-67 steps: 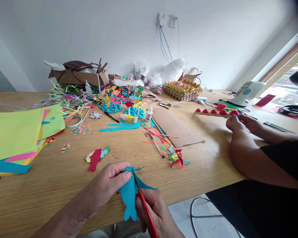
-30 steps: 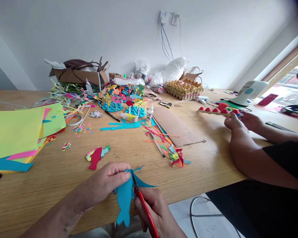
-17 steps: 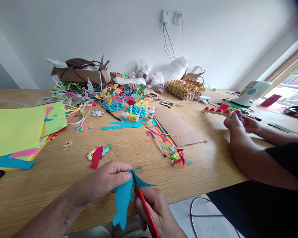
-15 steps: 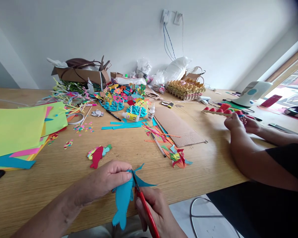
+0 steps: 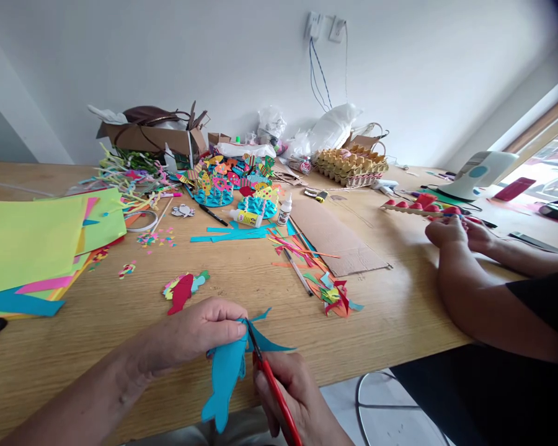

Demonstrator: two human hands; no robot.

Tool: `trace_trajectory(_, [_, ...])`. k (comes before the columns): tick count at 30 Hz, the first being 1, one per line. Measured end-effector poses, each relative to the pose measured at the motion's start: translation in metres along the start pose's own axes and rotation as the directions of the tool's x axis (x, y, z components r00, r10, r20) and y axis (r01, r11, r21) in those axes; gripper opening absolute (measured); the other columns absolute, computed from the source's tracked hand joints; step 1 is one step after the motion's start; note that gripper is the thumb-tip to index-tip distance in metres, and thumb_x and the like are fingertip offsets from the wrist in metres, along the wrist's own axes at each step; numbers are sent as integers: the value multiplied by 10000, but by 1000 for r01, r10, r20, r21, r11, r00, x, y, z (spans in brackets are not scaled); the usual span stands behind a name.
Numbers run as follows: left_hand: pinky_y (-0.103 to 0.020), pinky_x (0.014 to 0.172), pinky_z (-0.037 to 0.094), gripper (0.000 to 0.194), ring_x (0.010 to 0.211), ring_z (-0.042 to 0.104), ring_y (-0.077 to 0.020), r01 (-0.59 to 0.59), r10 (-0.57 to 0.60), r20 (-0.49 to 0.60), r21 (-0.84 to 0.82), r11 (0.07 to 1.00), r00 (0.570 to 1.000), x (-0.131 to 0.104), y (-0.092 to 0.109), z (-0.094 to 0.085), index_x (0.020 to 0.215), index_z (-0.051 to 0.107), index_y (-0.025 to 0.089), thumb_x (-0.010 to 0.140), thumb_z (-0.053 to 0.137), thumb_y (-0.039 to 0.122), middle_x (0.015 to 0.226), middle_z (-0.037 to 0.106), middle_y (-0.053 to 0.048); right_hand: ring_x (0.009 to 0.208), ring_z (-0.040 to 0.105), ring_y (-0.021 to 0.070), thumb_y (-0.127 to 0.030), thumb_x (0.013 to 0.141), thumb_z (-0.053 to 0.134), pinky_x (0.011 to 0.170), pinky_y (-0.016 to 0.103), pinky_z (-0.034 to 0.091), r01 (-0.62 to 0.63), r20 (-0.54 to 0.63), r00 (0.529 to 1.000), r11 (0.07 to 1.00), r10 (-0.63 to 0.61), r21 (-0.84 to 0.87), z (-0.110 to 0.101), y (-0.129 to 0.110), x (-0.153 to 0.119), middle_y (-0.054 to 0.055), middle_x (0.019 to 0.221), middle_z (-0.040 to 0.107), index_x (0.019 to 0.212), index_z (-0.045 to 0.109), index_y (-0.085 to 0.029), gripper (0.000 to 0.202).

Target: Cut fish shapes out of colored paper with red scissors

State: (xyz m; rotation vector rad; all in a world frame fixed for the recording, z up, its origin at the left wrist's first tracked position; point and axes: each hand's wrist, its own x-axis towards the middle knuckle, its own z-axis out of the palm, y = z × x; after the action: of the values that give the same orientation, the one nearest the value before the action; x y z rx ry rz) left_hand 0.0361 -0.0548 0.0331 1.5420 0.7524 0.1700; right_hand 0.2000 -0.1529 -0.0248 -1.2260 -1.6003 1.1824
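Note:
Pinched between the thumb and fingers of my left hand (image 5: 216,328) is a blue paper fish (image 5: 226,378), its tail hanging down over the table's front edge. My right hand (image 5: 291,393) grips red-handled scissors (image 5: 275,387). Their dark blades meet the paper close to my left thumb, along the fish's edge. A pointed blue offcut (image 5: 270,341) sticks out to the right behind the blades. Beyond my left hand lie a red paper fish (image 5: 181,293) and other cut paper shapes in a small pile.
Paper scraps (image 5: 337,297), a pen (image 5: 298,272) and a cardboard sheet (image 5: 337,238) lie ahead to the right. Coloured sheets (image 5: 28,241) are stacked left. Glue bottles (image 5: 284,210) stand before decorated fish crafts (image 5: 260,201). At right, another person's hands (image 5: 451,232) hold a red-painted egg-carton strip (image 5: 413,209).
The fish's tail has swung slightly left and down. The scissors stay at nearly the same spot on the paper. The other person's hands have shifted a little right in view.

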Motion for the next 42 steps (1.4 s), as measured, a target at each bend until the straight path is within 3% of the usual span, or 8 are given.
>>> trace_trajectory(5, [-216,488,249,209,553,324,-104,39,-39,-44,4,999,998,1,5,-1,632,506,177,766,509,336,551,374,59,503,282,105,-647,851,281,441,211,234,-1,-10,1000,1000,1,-3,-1,-3,3,-37,494,314,544,340,-198,547])
trace_trajectory(14, [-208,500,254,178,566,326,-104,75,-75,0,19,997,997,5,7,-4,670,503,172,751,500,330,567,369,60,528,272,107,-650,849,281,448,209,227,-9,-13,1000,999,9,32,0,-1,6,-38,531,285,550,330,-194,547])
trace_trajectory(23, [-208,485,230,253,542,299,-97,49,-59,165,62,997,985,10,8,-14,594,401,183,774,471,346,569,329,64,512,268,103,-677,836,258,433,216,206,-35,15,999,999,34,33,-2,-2,6,-47,510,259,554,294,-201,554])
trace_trajectory(34, [-227,470,214,243,515,277,-99,-1,-38,285,136,991,958,16,10,-25,567,401,186,779,448,295,540,305,63,491,259,96,-567,874,297,428,216,217,-84,81,993,996,84,-9,-6,-6,9,-51,481,274,550,309,-201,490])
trace_trajectory(42, [-221,479,228,265,524,290,-103,23,-53,236,129,991,970,15,11,-24,561,395,188,774,451,334,543,298,61,488,260,88,-593,859,331,424,204,216,-110,96,990,992,104,69,-6,-7,9,-53,509,278,557,308,-197,499])
